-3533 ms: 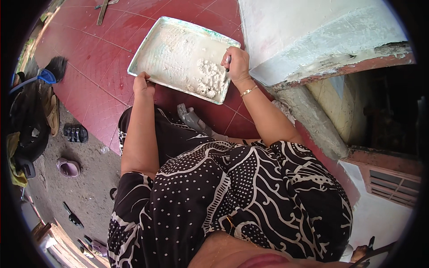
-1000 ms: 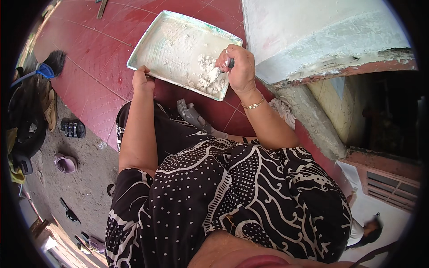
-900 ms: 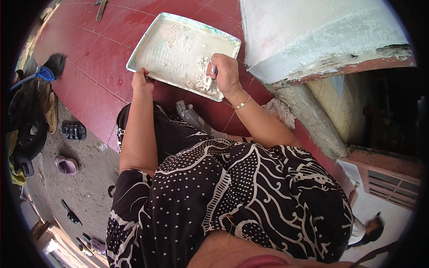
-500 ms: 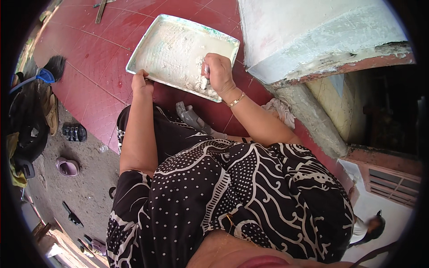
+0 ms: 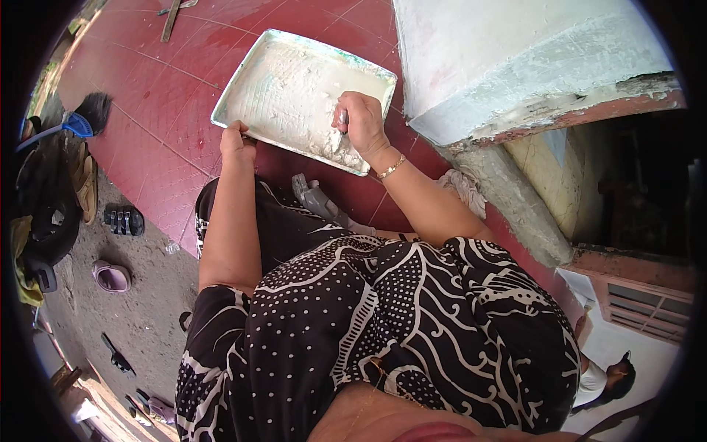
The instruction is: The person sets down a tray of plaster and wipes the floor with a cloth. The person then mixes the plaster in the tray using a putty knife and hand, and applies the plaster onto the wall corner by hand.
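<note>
A shallow white rectangular tray (image 5: 333, 51) with green-stained edges lies tilted in front of me on red tiles. Thick off-white paste (image 5: 291, 92) coats its bottom, smooth in the middle and lumpy near the near right corner. My left hand (image 5: 237, 141) is closed around the near left part of the rim, thumb on top. Over the right side of the tray, my right hand (image 5: 362, 127) is closed in a fist on a small hand tool (image 5: 344, 119). Only a bit of its greyish handle shows; its lower end is hidden by the hand and paste.
Grey sandals (image 5: 317, 199) and a crumpled pale cloth (image 5: 462, 190) are close to my knees. A peeling white wall (image 5: 508, 66) rises at the right. Left lie a blue-headed broom (image 5: 77, 124) and scattered footwear (image 5: 112, 275). A person (image 5: 607, 379) is at the lower right.
My right fist stays at the lumpy corner, and the tool's pale lower part is now less visible. The left hand keeps its hold on the rim. More of the person at lower right shows.
</note>
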`<state>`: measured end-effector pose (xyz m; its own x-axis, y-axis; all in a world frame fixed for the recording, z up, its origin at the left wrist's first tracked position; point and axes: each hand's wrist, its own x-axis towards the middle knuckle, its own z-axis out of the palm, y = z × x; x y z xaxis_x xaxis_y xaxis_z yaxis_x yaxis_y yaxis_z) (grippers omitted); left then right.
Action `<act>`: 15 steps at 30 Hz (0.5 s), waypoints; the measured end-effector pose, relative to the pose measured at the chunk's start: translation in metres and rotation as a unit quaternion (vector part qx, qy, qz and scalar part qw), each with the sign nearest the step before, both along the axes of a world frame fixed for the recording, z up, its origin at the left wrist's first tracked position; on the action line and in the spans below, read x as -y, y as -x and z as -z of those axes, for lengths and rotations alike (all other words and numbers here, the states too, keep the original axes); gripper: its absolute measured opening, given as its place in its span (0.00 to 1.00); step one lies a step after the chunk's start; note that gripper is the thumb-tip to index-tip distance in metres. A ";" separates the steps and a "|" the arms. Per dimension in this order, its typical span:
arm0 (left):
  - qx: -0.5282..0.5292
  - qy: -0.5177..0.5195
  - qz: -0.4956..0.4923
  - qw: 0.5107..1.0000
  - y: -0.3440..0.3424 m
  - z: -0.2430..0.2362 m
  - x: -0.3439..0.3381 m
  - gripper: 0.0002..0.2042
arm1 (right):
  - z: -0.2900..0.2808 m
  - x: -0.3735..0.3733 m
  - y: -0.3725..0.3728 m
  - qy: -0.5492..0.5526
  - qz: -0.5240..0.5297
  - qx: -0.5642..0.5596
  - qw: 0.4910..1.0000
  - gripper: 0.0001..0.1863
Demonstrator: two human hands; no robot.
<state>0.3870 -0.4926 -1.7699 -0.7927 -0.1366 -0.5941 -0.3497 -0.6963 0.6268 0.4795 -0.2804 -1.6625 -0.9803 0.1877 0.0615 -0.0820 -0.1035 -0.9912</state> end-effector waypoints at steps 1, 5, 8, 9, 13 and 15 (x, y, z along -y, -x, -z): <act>-0.010 -0.012 0.005 1.000 0.004 -0.001 0.000 0.09 | -0.006 -0.004 0.001 0.014 0.004 -0.002 1.000 0.16; -0.038 -0.025 0.009 0.999 0.008 -0.012 0.001 0.09 | -0.042 -0.014 -0.005 0.031 0.000 -0.078 0.996 0.15; -0.034 -0.029 0.005 0.999 0.007 -0.012 0.001 0.08 | -0.004 -0.008 -0.010 -0.025 0.012 -0.005 1.000 0.15; -0.035 -0.029 0.005 0.999 0.007 -0.011 0.001 0.08 | -0.002 -0.010 -0.010 -0.025 0.012 -0.005 1.000 0.15; -0.020 -0.008 0.006 1.000 0.005 -0.011 -0.001 0.07 | -0.018 -0.020 -0.005 0.016 0.015 0.015 1.000 0.15; -0.022 -0.008 0.001 1.000 0.006 -0.013 0.001 0.06 | -0.035 -0.022 -0.008 0.008 0.021 -0.059 0.998 0.15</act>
